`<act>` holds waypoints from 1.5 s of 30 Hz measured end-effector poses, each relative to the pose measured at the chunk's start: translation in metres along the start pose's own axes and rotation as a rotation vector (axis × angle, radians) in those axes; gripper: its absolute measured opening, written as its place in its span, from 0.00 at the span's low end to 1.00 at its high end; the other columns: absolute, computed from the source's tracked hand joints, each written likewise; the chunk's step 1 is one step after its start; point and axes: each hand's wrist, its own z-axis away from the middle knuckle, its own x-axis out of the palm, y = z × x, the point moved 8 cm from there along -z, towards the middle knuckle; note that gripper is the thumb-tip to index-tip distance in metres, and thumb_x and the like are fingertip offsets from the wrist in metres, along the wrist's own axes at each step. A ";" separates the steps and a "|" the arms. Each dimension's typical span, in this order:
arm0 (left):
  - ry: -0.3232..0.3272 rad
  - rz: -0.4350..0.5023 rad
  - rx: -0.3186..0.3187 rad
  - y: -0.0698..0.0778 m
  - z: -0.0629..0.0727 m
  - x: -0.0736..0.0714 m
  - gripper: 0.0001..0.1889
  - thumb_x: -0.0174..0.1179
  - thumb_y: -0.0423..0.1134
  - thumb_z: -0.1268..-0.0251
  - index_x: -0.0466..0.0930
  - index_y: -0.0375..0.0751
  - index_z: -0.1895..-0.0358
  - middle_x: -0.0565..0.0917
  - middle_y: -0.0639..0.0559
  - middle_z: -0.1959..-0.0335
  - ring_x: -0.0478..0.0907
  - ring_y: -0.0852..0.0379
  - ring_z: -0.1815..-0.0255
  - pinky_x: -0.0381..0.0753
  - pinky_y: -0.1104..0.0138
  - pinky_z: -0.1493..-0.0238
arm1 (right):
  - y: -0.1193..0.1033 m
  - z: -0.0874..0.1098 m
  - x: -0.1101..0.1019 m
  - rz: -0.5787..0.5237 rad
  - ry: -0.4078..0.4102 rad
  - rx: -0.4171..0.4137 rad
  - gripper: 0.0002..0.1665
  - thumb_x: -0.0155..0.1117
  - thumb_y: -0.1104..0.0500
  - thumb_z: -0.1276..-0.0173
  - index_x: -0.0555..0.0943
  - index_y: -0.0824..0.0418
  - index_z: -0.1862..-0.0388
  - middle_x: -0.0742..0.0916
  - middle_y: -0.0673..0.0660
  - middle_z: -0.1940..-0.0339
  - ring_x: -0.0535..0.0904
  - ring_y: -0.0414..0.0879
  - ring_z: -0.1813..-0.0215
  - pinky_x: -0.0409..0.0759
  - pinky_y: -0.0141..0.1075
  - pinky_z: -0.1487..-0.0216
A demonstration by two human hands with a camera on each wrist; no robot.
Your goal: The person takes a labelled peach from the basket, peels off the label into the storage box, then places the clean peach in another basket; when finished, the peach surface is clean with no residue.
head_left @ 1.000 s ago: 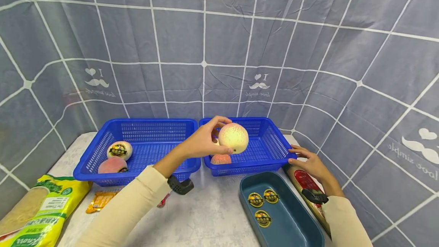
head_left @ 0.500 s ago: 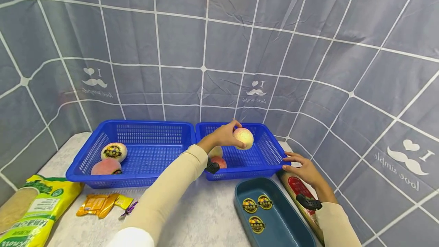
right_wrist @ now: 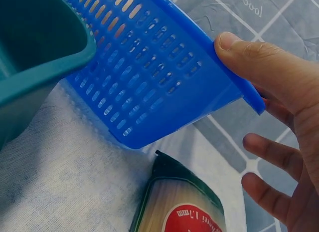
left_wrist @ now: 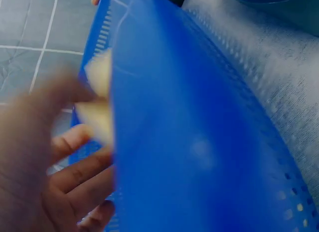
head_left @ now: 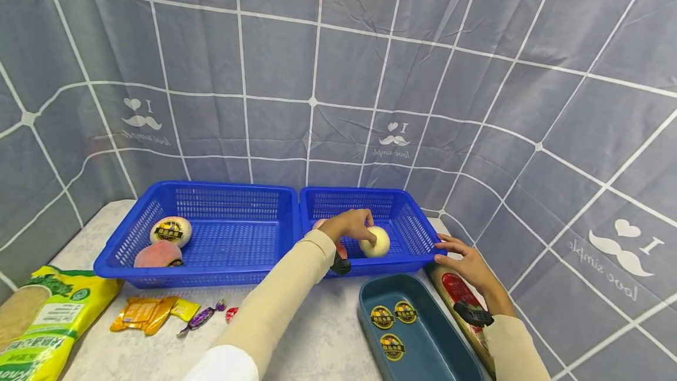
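Inside the right blue basket [head_left: 407, 264], my left hand [head_left: 350, 225] holds a pale yellow peach [head_left: 376, 244] between thumb and fingers, low toward the basket's near side. The left wrist view shows the peach [left_wrist: 99, 119] partly behind the blurred thumb and the basket wall [left_wrist: 189, 122]. Reddish fruit [head_left: 341, 250] sits next to it, mostly covered by the left hand and wrist. My right hand [head_left: 468, 260] pinches that basket's right rim; in the right wrist view its thumb [right_wrist: 249, 52] lies over the rim and the lower fingers stand free.
The left blue basket [head_left: 195, 280] has two peaches [head_left: 158, 253] at its left. In front lie wrapped candies [head_left: 144, 314] and a yellow bag [head_left: 44, 322]. A teal tub [head_left: 423, 322] with round stickers and a spaghetti pack [head_left: 459, 304] stand at right; a grey tiled curtain surrounds the table.
My left hand has carried the peach right and down into the right basket. The right hand stays at the basket's rim. The view has shifted slightly, showing more candies.
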 end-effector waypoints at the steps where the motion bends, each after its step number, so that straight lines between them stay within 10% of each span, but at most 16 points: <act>1: 0.004 -0.020 -0.012 -0.002 0.000 -0.001 0.16 0.71 0.43 0.39 0.76 0.45 0.53 0.80 0.53 0.58 0.76 0.54 0.56 0.79 0.61 0.52 | -0.001 -0.001 0.001 -0.004 -0.003 -0.003 0.20 0.70 0.65 0.31 0.83 0.70 0.42 0.76 0.67 0.30 0.68 0.66 0.29 0.70 0.41 0.36; 10: 0.004 -0.050 0.012 0.001 0.004 -0.017 0.14 0.72 0.35 0.41 0.78 0.42 0.54 0.80 0.53 0.65 0.77 0.57 0.63 0.79 0.66 0.58 | -0.007 -0.001 0.000 -0.011 -0.003 -0.030 0.18 0.69 0.68 0.32 0.83 0.72 0.44 0.76 0.69 0.32 0.69 0.68 0.32 0.72 0.32 0.40; 17: 0.037 0.029 0.174 0.007 0.035 -0.051 0.17 0.71 0.36 0.38 0.78 0.39 0.48 0.83 0.49 0.56 0.80 0.54 0.54 0.79 0.66 0.50 | -0.001 0.000 0.000 -0.018 0.007 -0.052 0.18 0.69 0.69 0.32 0.83 0.73 0.45 0.76 0.72 0.32 0.73 0.58 0.32 0.71 0.28 0.41; 25: 0.181 0.027 0.278 -0.017 0.146 -0.128 0.22 0.71 0.38 0.36 0.76 0.37 0.41 0.83 0.44 0.45 0.81 0.43 0.44 0.79 0.55 0.42 | -0.008 -0.002 -0.005 0.009 0.007 -0.026 0.19 0.69 0.66 0.31 0.82 0.73 0.44 0.76 0.70 0.32 0.72 0.48 0.33 0.68 0.27 0.41; 33: 0.393 -0.156 0.012 -0.121 0.314 -0.196 0.36 0.75 0.49 0.42 0.72 0.41 0.32 0.70 0.34 0.31 0.65 0.29 0.31 0.64 0.31 0.39 | -0.026 -0.018 -0.004 0.140 0.063 -0.015 0.27 0.66 0.59 0.27 0.74 0.69 0.34 0.76 0.73 0.34 0.71 0.71 0.37 0.72 0.62 0.44; 38: 0.437 -0.097 -0.144 -0.185 0.389 -0.190 0.40 0.76 0.45 0.43 0.67 0.37 0.30 0.64 0.26 0.30 0.60 0.20 0.35 0.62 0.22 0.50 | -0.086 -0.058 0.023 0.121 0.049 -0.137 0.31 0.67 0.61 0.29 0.71 0.66 0.29 0.76 0.69 0.35 0.69 0.68 0.35 0.67 0.65 0.42; 45: 0.520 -0.067 -0.153 -0.224 0.418 -0.173 0.34 0.75 0.40 0.43 0.73 0.33 0.34 0.69 0.28 0.33 0.68 0.22 0.40 0.69 0.29 0.53 | -0.193 -0.117 0.137 0.057 -0.203 -0.374 0.31 0.69 0.60 0.29 0.73 0.61 0.29 0.78 0.61 0.35 0.74 0.58 0.34 0.75 0.56 0.39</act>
